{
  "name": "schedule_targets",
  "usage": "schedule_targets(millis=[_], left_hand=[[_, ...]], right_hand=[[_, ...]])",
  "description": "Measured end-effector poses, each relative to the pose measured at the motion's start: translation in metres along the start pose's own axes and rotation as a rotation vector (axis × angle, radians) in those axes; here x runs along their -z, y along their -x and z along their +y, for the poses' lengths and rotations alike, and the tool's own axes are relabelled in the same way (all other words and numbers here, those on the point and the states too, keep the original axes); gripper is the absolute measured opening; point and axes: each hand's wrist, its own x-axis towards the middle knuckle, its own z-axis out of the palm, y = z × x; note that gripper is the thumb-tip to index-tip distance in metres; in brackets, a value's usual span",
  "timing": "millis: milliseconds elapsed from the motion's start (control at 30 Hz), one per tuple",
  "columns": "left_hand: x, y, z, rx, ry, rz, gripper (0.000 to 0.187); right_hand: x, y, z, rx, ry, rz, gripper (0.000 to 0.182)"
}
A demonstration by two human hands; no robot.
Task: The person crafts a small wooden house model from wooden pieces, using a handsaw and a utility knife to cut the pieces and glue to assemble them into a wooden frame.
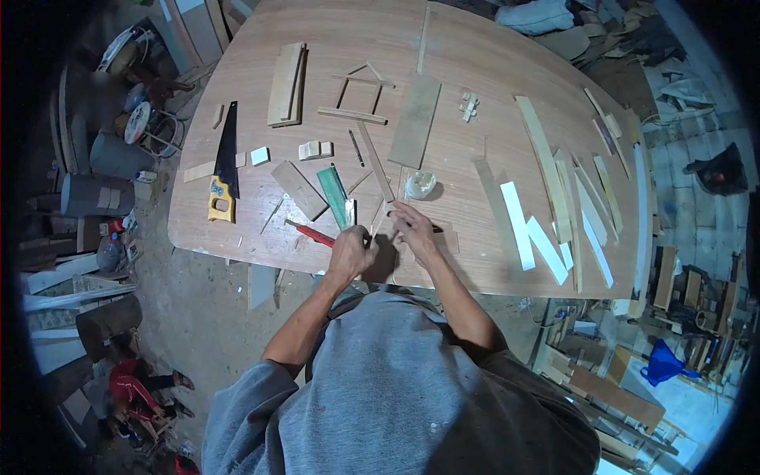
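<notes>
My left hand [349,252] is closed at the table's near edge, with something dark showing at its fingers; I cannot make out what it is. Just beyond it lies a pale, shiny flat piece [350,212], beside a green flat tool [332,195]. A red-handled tool [310,233] reaches toward this hand from the left. My right hand [416,231] has its fingers bent at the near end of a thin wooden strip [375,161], seemingly pinching it. Close by stands a small container [420,185] of whitish material. A pencil-like dark stick [356,148] lies left of the strip.
A yellow-handled saw [226,170] lies at left on the wooden table [475,47]. Boards [286,83], a small wooden frame [359,99] and a wide plank [415,123] are farther back. Long strips [545,162] cover the right side. People [134,388] sit at lower left.
</notes>
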Motion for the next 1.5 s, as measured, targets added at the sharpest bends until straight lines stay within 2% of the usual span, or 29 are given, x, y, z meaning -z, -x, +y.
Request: schedule_targets(millis=[67, 133, 200, 267, 300, 333, 400, 533, 600, 667, 700, 833, 933, 1033, 1200, 1267, 1333, 1400, 1433, 1467, 1500], left_hand=[[0.007, 0.011, 0.007, -0.037, -0.003, 0.036, 0.020], [0.022, 0.020, 0.022, 0.161, 0.166, -0.076, 0.020], [0.020, 0.027, 0.007, 0.218, 0.220, -0.029, 0.020], [0.019, 0.033, -0.017, -0.030, 0.432, 0.084, 0.018], [0.034, 0.035, -0.006, 0.149, 0.477, -0.043, 0.019], [0.045, 0.034, -0.005, 0.141, 0.473, -0.046, 0.019], [0.063, 0.034, -0.006, 0.263, 0.691, -0.158, 0.024], [0.094, 0.038, -0.021, 0.296, 0.858, -0.220, 0.022], [0.109, 0.041, -0.030, 0.317, 0.908, -0.224, 0.021], [0.123, 0.043, -0.042, 0.326, 0.975, -0.244, 0.021], [0.131, 0.044, -0.047, 0.330, 0.962, -0.271, 0.019], [0.151, 0.048, -0.067, 0.311, 0.905, -0.330, 0.020], [0.154, 0.046, -0.085, 0.282, 0.914, -0.381, 0.022], [0.141, 0.051, -0.108, 0.287, 0.851, -0.385, 0.021], [0.115, 0.066, -0.132, 0.395, 0.800, -0.542, 0.012], [0.093, 0.066, -0.140, 0.306, 0.724, -0.629, 0.011], [0.079, 0.063, -0.124, 0.300, 0.665, -0.661, 0.015], [0.062, 0.056, -0.115, 0.106, 0.433, -0.702, 0.021], [0.049, 0.050, -0.112, -0.061, 0.241, -0.620, 0.020], [0.037, 0.046, -0.108, -0.067, 0.237, -0.627, 0.020], [0.026, 0.041, -0.096, -0.213, 0.184, -0.502, 0.018]], right_hand=[[-0.013, 0.001, -0.011, 0.057, -0.230, -0.153, 0.042], [-0.022, 0.000, -0.012, 0.081, -0.218, -0.199, 0.036], [-0.029, 0.000, -0.018, 0.124, -0.139, -0.214, 0.029], [-0.040, 0.004, -0.030, 0.145, -0.067, -0.202, 0.025], [-0.045, 0.006, -0.034, 0.160, 0.012, -0.176, 0.022], [-0.051, 0.005, -0.035, 0.166, 0.008, -0.170, 0.022], [-0.065, 0.005, -0.037, 0.174, -0.033, -0.191, 0.020], [-0.091, 0.013, -0.045, 0.140, -0.192, -0.225, 0.022], [-0.105, 0.017, -0.047, 0.047, -0.365, -0.278, 0.025], [-0.120, 0.020, -0.045, 0.097, -0.314, -0.278, 0.026], [-0.128, 0.021, -0.042, 0.148, -0.272, -0.280, 0.027], [-0.159, 0.024, -0.034, 0.123, -0.222, -0.206, 0.026], [-0.190, 0.034, -0.026, 0.072, -0.362, -0.032, 0.023], [-0.206, 0.042, 0.008, -0.079, -0.331, 0.020, 0.021], [-0.217, 0.056, 0.074, -0.046, -0.206, 0.207, 0.019], [-0.208, 0.073, 0.073, -0.061, -0.236, 0.318, 0.031], [-0.190, 0.082, 0.081, -0.065, -0.180, 0.368, 0.027], [-0.172, 0.093, 0.084, -0.087, -0.378, 0.454, 0.019], [-0.163, 0.101, 0.079, -0.012, -0.344, 0.579, 0.019], [-0.148, 0.103, 0.081, -0.009, -0.351, 0.587, 0.019], [-0.128, 0.105, 0.085, -0.011, -0.433, 0.622, 0.023]])
